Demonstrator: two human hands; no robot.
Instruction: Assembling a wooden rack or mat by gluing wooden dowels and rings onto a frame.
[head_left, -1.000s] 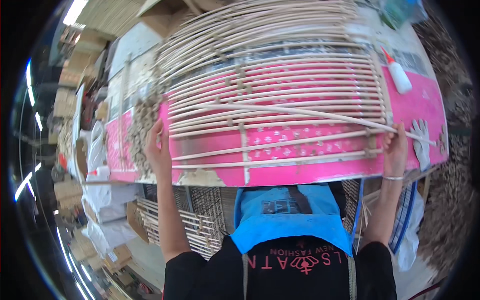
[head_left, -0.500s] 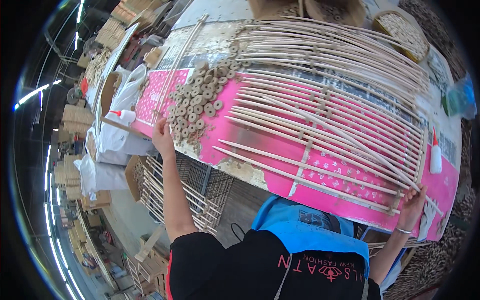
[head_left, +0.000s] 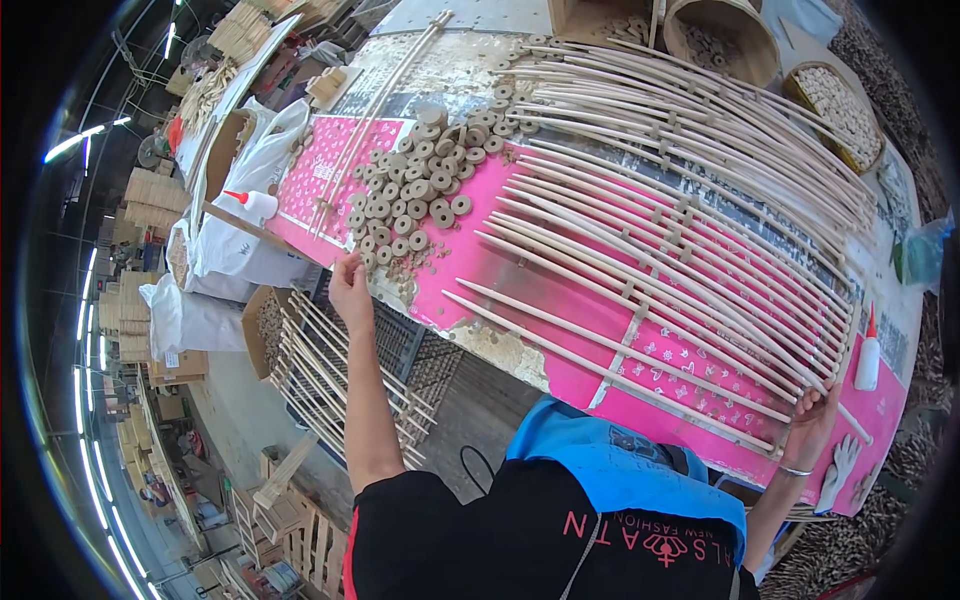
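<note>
A wide curved frame of pale wooden rods (head_left: 680,230), tied with short crosspieces, lies across a table under a pink patterned cover (head_left: 325,180). My right hand (head_left: 812,415) grips the rods' ends at the frame's near right corner. My left hand (head_left: 350,290) rests on the table's near edge with its fingers up against a heap of small round wooden discs (head_left: 415,200), to the left of the frame. It holds nothing. My black shirt and blue apron fill the lower middle.
A glue bottle (head_left: 868,355) stands right of the frame; another (head_left: 255,203) lies on white sacks (head_left: 235,250) at left. Round baskets of discs (head_left: 835,100) sit at the back right. Loose rods (head_left: 330,370) rest on a rack below the table. A white glove (head_left: 838,468) lies near my right wrist.
The view has swung left and down the table. My left hand has left the frame's left end and now sits at the table edge by the discs. My right hand still holds the frame.
</note>
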